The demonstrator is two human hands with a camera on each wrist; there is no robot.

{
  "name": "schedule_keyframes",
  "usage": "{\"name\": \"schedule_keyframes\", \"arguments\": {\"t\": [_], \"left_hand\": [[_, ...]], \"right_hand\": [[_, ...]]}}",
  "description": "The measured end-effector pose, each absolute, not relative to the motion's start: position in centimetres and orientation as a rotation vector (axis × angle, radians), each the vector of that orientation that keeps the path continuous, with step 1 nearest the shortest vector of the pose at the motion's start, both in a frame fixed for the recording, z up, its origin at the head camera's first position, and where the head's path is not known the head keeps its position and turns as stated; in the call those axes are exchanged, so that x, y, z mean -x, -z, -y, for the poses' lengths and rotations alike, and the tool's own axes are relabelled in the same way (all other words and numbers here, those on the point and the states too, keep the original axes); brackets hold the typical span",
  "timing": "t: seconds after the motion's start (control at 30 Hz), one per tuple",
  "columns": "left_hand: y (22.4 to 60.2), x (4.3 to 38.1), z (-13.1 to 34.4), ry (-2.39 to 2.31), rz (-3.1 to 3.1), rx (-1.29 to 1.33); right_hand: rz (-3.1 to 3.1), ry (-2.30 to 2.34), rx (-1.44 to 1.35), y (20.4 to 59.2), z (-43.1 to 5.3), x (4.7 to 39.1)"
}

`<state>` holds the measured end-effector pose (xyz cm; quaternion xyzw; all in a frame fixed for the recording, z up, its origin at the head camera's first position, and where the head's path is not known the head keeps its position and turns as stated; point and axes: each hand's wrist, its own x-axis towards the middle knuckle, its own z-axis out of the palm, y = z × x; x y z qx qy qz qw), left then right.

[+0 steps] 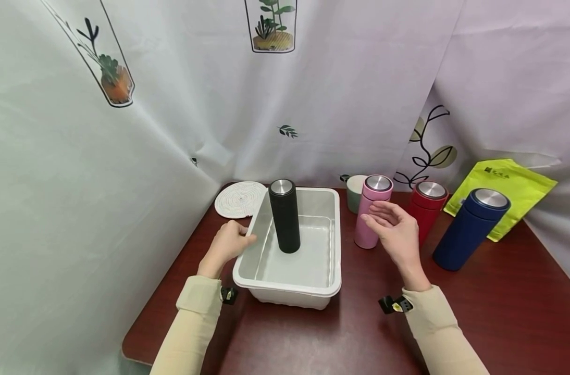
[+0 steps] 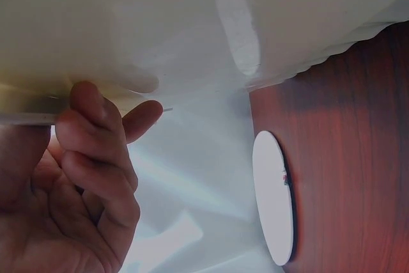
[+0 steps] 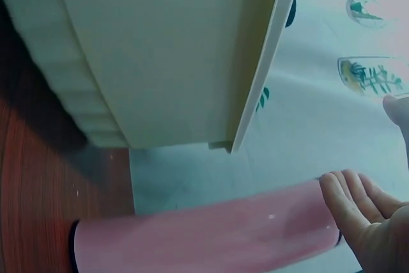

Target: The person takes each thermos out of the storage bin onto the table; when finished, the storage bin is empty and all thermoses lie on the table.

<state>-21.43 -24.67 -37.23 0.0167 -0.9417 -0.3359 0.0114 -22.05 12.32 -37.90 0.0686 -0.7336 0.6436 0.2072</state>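
My left hand (image 1: pixel 226 244) grips the left rim of a pale grey plastic bin (image 1: pixel 289 285), with the fingers on the outer side in the left wrist view. Inside the bin a black thermos (image 1: pixel 285 219) stands upright. At the right, my right hand (image 1: pixel 395 232) is beside a pink thermos (image 1: pixel 366 229), its fingers extended and the thumb apart. In the right wrist view the fingertips (image 3: pixel 332 190) are at the upper part of the pink thermos; whether they touch it I cannot tell.
A red thermos (image 1: pixel 425 208) and a blue thermos (image 1: pixel 470 232) stand farther right, before a lime-green pouch (image 1: pixel 505 192). Behind the pink thermos is a green cup (image 1: pixel 354 195). A round white woven mat (image 1: pixel 238 200) lies behind the bin's left side. Fabric walls border the dark red table (image 1: pixel 285 338).
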Motion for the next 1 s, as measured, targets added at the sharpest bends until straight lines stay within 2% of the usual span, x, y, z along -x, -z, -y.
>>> {"name": "schedule_keyframes", "arguments": {"t": [0.6, 1.0], "left_hand": [[36.7, 21.7, 24.7, 1.035, 2.931, -0.022], [37.4, 21.4, 24.6, 1.063, 2.93, -0.058]], "right_hand": [[2.131, -1.929, -0.384, 37.0, -8.0, 24.2], [2.337, -1.802, -0.491, 36.9, -6.3, 25.9]]}}
